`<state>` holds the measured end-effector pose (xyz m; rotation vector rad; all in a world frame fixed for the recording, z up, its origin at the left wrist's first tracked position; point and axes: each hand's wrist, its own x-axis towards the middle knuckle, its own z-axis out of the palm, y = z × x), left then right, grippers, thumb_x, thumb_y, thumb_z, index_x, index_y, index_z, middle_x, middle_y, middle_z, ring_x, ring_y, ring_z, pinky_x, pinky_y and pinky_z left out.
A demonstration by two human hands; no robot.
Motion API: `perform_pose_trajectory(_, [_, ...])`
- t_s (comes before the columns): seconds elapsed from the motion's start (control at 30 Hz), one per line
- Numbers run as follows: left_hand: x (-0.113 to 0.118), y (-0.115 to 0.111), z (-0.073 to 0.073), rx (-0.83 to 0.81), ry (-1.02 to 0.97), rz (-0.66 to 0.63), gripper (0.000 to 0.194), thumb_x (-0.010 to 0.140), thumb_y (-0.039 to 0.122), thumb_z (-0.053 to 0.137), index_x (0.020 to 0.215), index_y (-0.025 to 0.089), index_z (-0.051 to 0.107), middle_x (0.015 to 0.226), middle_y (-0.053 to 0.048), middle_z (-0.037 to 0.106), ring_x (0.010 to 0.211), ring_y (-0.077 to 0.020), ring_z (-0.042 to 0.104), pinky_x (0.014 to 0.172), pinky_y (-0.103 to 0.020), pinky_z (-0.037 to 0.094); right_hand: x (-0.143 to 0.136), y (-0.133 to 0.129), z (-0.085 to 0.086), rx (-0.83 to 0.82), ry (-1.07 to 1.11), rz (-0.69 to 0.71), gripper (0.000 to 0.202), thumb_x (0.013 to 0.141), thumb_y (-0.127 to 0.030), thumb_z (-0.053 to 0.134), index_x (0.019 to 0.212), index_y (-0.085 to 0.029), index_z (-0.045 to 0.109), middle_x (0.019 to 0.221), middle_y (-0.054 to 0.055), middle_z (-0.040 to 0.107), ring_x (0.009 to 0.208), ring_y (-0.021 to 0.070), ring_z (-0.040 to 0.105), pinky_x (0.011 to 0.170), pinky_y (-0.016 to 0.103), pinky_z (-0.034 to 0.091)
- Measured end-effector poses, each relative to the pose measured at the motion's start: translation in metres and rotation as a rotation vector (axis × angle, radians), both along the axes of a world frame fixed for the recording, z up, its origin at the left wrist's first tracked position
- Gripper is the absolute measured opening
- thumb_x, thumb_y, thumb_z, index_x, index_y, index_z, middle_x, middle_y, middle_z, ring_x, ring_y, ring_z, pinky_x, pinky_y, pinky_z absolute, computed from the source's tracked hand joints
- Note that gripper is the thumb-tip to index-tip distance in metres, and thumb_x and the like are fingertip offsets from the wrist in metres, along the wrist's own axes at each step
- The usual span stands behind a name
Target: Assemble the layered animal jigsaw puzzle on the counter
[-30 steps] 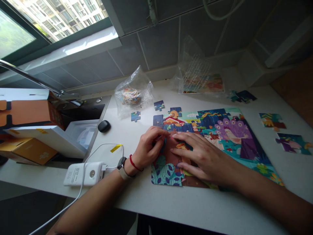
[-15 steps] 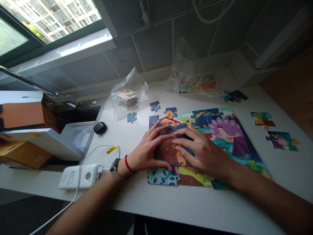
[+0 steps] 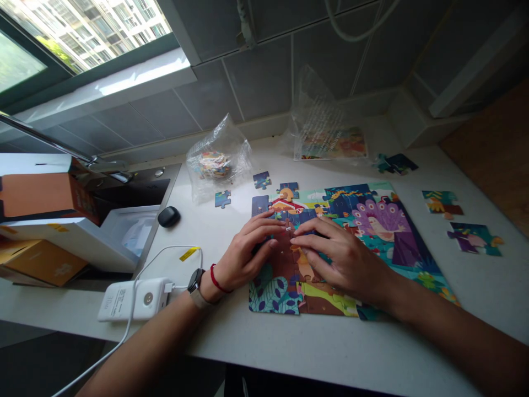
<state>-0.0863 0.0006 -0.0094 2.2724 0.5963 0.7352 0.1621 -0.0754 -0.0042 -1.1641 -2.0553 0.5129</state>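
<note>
A colourful jigsaw puzzle (image 3: 382,227) lies largely joined on the white counter, with a purple peacock on its right half. My left hand (image 3: 248,251) rests over the puzzle's left part, fingers stretched out and thumb drawn near them. Its fingertips touch the brown area close to the red barn. Curved fingers of my right hand (image 3: 336,253) press on the puzzle's middle, apart from one another and with nothing visible between them. One puzzle piece (image 3: 288,190) juts past the top edge near the barn. The surface beneath both palms is hidden.
Loose puzzle pieces (image 3: 222,199) lie left of the puzzle, and joined pieces (image 3: 475,238) lie to its right. Behind are a clear bag of pieces (image 3: 215,162) and another plastic bag (image 3: 318,118). A white power bank (image 3: 132,299) with a cable, a black mouse-like object (image 3: 169,216) and boxes (image 3: 41,198) stand left.
My left thumb has swung up from the puzzle's lower left towards the fingers, uncovering the blue leaf pattern. The left fingers have bunched closer together. My right hand has hardly shifted.
</note>
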Motion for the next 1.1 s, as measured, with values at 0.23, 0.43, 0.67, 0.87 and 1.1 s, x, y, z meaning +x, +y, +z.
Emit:
perform_pose_trajectory(0.23, [-0.001,0.000,-0.001,-0.040,-0.086,0.230,0.024,0.109,0.021,0.052,0.127,0.021,0.070,0.128,-0.012,0.073,0.137,-0.0276,0.061,0.115,-0.050,0.051,0.001,-0.003,-0.019,-0.037,-0.382,-0.130,0.049,0.104,-0.043,0.062,0.151,-0.028,0.061,0.167,0.013,0.047,0.157,0.0412,0.037,0.124,0.068,0.037])
perform_pose_trajectory(0.43, [0.002,-0.001,0.002,-0.028,-0.140,0.226,0.019,0.108,0.019,0.055,0.114,0.022,0.073,0.110,-0.010,0.077,0.111,-0.0236,0.070,0.097,-0.041,0.057,0.010,-0.002,-0.022,-0.131,-0.514,-0.136,0.057,0.108,-0.058,0.049,0.160,-0.036,0.049,0.177,0.009,0.033,0.163,0.0398,0.026,0.127,0.068,0.030])
perform_pose_trajectory(0.67, [0.000,0.002,0.002,0.037,-0.219,0.323,0.016,0.107,0.020,0.054,0.110,0.021,0.070,0.098,-0.008,0.076,0.097,-0.0222,0.070,0.090,-0.041,0.057,0.015,0.001,-0.023,-0.147,-0.556,-0.224,0.064,0.107,-0.065,0.045,0.164,-0.036,0.043,0.176,0.009,0.034,0.164,0.0414,0.024,0.127,0.071,0.030])
perform_pose_trajectory(0.87, [-0.005,0.011,-0.010,0.153,0.068,0.458,0.031,0.105,0.028,0.058,0.134,0.019,0.062,0.142,-0.016,0.065,0.136,-0.0320,0.059,0.116,-0.058,0.048,0.018,0.002,-0.020,-0.129,-0.633,-0.213,0.063,0.108,-0.062,0.045,0.164,-0.036,0.042,0.176,0.009,0.035,0.162,0.0404,0.031,0.124,0.070,0.036])
perform_pose_trajectory(1.1, [-0.008,0.012,-0.024,0.126,0.188,0.464,0.039,0.105,0.039,0.060,0.141,0.024,0.060,0.152,-0.013,0.061,0.149,-0.0375,0.049,0.120,-0.065,0.043,0.015,0.001,-0.012,-0.181,-0.701,-0.221,0.061,0.109,-0.057,0.044,0.164,-0.032,0.045,0.177,0.008,0.032,0.163,0.0405,0.028,0.124,0.071,0.036])
